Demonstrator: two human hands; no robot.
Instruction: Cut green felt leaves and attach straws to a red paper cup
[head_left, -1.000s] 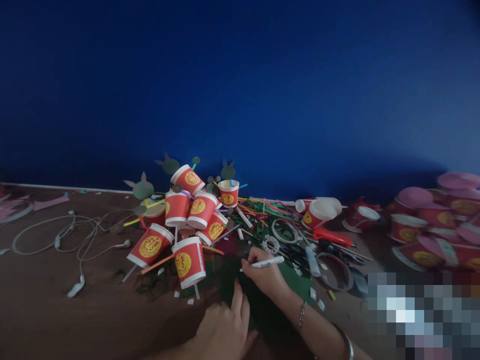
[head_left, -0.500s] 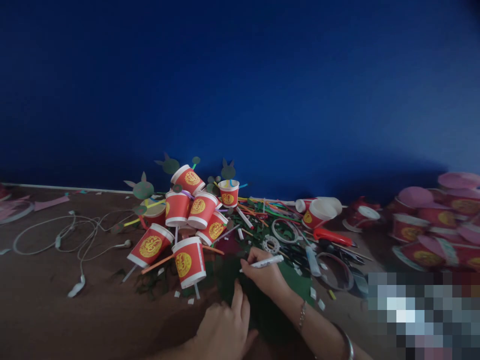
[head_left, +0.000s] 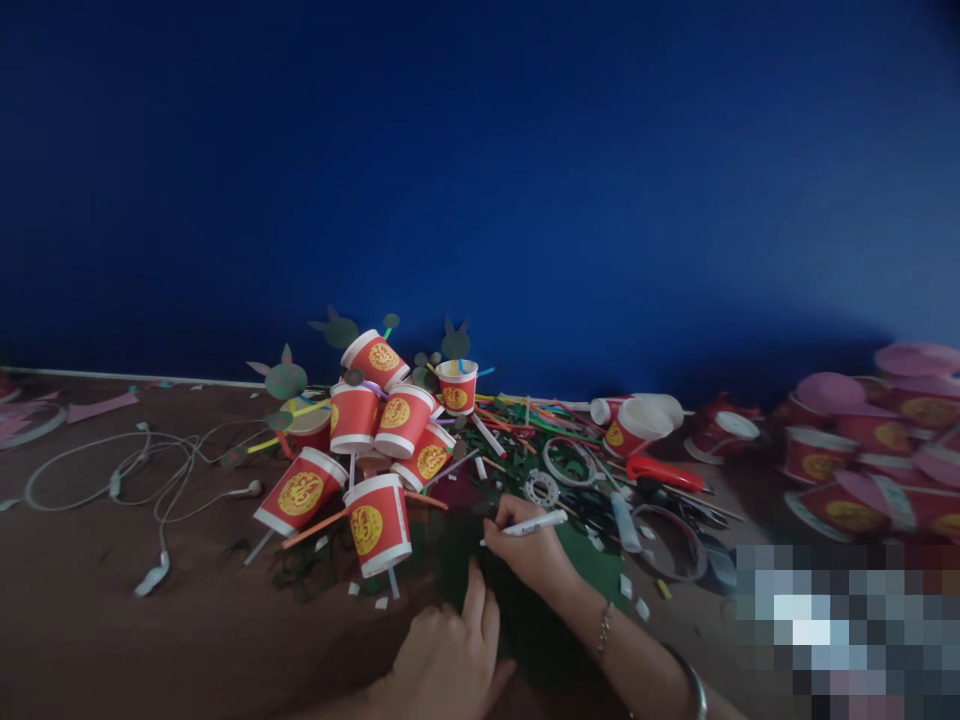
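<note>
My right hand [head_left: 531, 550] is closed on a white marker [head_left: 541, 523], whose lower end is close to a dark green sheet [head_left: 592, 570] lying on the table. At the sheet's left edge rests my left hand [head_left: 450, 640], palm down, with its index finger stretched forward and its thumb out to the right; nothing shows in it. Several red and white paper cups [head_left: 379, 525] with gold prints and straws lie heaped left of the sheet. Behind the heap, a small cup [head_left: 457, 388] stands upright with a dark rabbit-shaped cutout above it.
A white cable [head_left: 180, 470] lies looped on the brown table [head_left: 187, 660]. Coloured straws, tape rolls [head_left: 570, 462], a red-handled tool [head_left: 667, 473], a glue tube [head_left: 625, 522] and tipped cups [head_left: 637, 425] spread to the right. More cups with pink discs [head_left: 831, 390] stand far right, before the blue wall [head_left: 480, 180].
</note>
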